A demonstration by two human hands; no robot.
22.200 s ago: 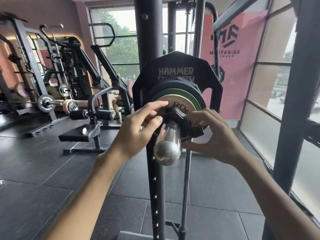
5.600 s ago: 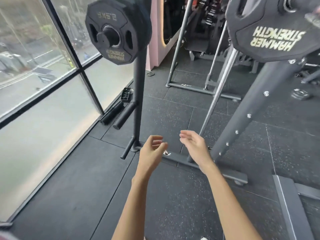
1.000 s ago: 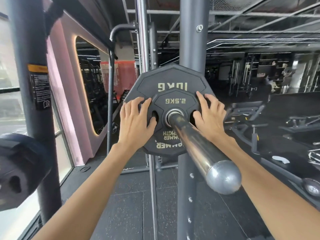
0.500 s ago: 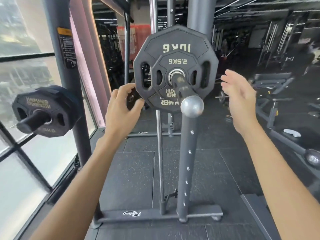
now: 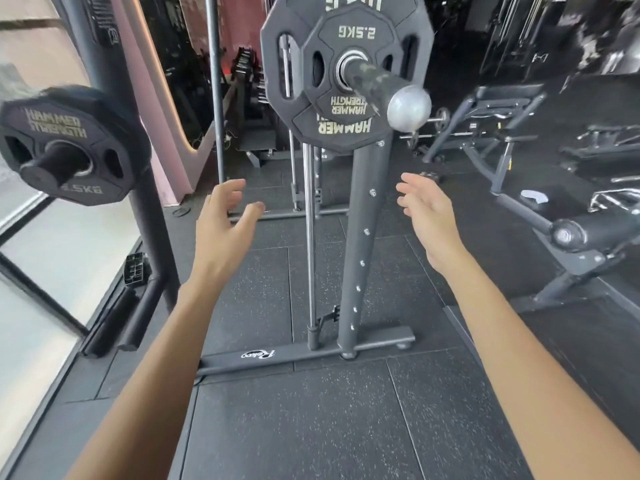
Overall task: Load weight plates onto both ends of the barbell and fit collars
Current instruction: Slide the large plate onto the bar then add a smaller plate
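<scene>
Rubber floor tiles (image 5: 311, 427) fill the lower view, dark and speckled, and on them stands the grey rack upright (image 5: 363, 237), which serves as the landmark. Its base bar (image 5: 304, 358) lies flat on the floor at its foot, running left. At the top of the upright, in front of it, sits the large plate (image 5: 284, 91), a black twelve-sided disc with HAMMER printed upside down along its lower edge. Flat against the face of that disc is the 2.5 kg plate (image 5: 349, 26), smaller, its lettering also upside down. Both are threaded on the barbell sleeve (image 5: 374, 83), which sticks out toward the camera from the upper part of the upright and ends in a rounded grey cap. The sleeve is bare in front of the small plate.

Well left of the upright, a storage plate (image 5: 69, 133) marked 2.5KG hangs on a peg on a second dark post by the window.

Below the plates, the left hand (image 5: 221, 223) is held just left of the upright, fingers loosely curled and spread, holding nothing. The right hand (image 5: 426, 209) is held just right of the upright, palm turned inward, fingers parted and relaxed, also empty. Neither hand touches the upright, plates or sleeve.

Low beside the window post, left of the upright, a small black collar-like object (image 5: 136, 268) rests on a lower peg; its detail is too blurred to tell.
</scene>
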